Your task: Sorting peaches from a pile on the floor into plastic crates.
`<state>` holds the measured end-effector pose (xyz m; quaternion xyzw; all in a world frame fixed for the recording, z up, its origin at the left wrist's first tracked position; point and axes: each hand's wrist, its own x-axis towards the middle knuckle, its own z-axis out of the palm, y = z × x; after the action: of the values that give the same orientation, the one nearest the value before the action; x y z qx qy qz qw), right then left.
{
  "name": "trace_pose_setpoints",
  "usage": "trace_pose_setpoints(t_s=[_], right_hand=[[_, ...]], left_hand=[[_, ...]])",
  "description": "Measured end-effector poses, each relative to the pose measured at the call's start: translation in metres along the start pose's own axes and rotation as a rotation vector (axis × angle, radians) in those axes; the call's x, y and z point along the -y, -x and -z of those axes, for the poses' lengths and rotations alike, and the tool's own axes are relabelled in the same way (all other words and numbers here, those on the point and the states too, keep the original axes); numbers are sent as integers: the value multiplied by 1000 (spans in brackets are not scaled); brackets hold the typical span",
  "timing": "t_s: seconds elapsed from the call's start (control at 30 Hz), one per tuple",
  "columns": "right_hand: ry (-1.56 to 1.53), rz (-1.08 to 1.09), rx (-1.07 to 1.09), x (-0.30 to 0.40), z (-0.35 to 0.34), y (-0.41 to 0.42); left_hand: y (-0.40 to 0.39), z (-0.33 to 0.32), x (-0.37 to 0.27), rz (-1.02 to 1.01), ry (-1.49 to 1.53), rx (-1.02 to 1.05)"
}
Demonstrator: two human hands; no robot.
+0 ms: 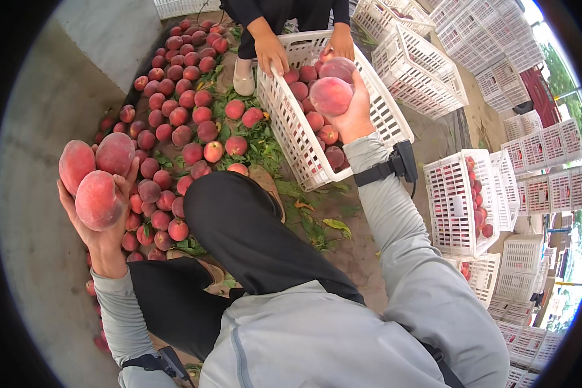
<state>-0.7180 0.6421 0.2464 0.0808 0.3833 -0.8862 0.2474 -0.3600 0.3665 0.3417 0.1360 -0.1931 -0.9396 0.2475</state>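
Three red peaches (99,199) rest in my left hand (102,240), raised at the left over the fruit on the ground. My right hand (353,119) holds two more peaches (332,96) above a white plastic crate (291,138). Inside that crate lie several peaches (315,121), heaped along its left side and near end. Another person's hands (270,48) are at the crate's far end, one on the rim and the other reaching inside by a peach. A broad spread of loose peaches (179,116) covers the ground between the wall and the crate.
Green leaves (252,150) litter the ground around the peaches. A concrete wall (53,145) bounds the left side. White crates (417,72) stand to the right, one holding peaches (477,194), with tall crate stacks (489,34) behind. My bent knee (223,203) lies between fruit and crate.
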Motion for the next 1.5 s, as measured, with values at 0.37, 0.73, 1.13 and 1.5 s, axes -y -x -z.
trace_pose_setpoints(t_s=[0.37, 0.73, 1.13, 1.5], right_hand=[[805, 366, 145, -29, 165, -121], [488, -664, 992, -145, -168, 90], [372, -481, 1076, -223, -208, 124], [468, -394, 946, -211, -203, 124]], left_hand=[[-20, 28, 22, -90, -82, -195], [-29, 27, 23, -229, -142, -44], [-25, 42, 14, -422, -525, -96], [-37, 57, 28, -490, -795, -138]])
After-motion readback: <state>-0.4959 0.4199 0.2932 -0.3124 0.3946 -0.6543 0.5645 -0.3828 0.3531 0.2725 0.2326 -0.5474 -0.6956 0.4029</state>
